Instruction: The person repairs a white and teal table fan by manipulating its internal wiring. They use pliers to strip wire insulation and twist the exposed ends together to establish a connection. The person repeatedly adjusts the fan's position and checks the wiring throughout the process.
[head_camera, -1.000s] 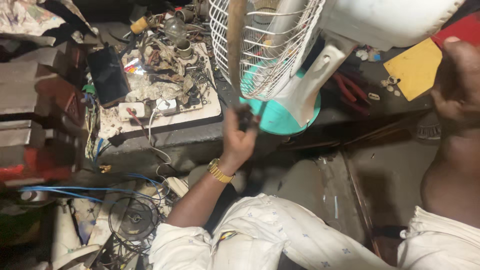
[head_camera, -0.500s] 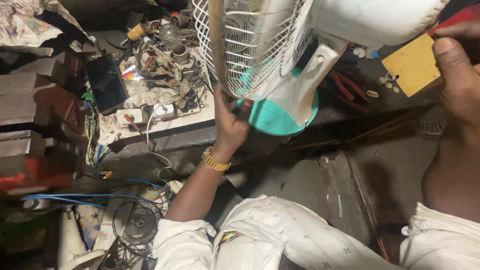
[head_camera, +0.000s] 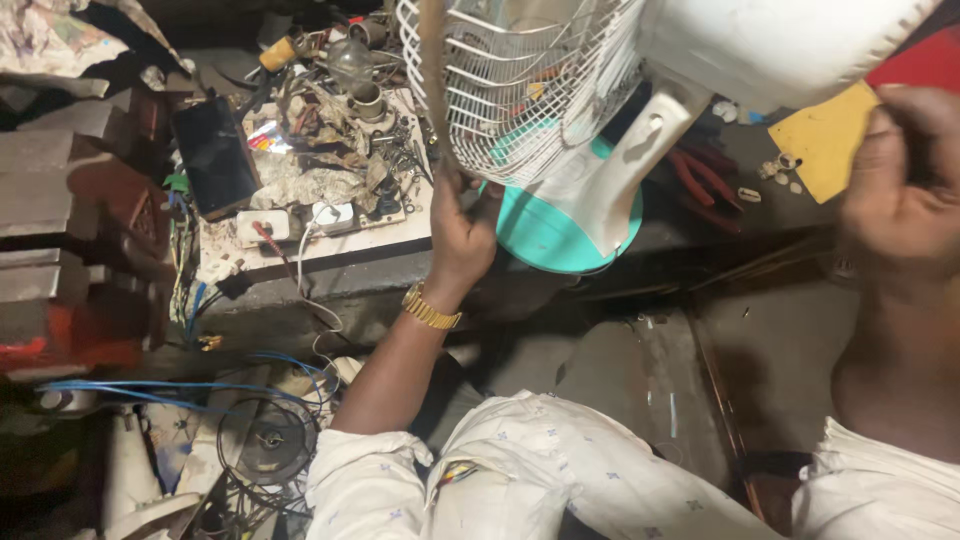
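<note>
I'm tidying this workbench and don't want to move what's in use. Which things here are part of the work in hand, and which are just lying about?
In hand:
- white table fan, wire grille and teal base
- left hand at the grille's edge
- right hand by the motor housing

Lying about:
- black phone
- red-handled pliers
- yellow card
- blue wires
- small parts pile

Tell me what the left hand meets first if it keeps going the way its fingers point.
Probably the fan's wire guard: the left hand points up at the guard's lower rim, apparently already touching it. Depth is hard to judge here.
</note>
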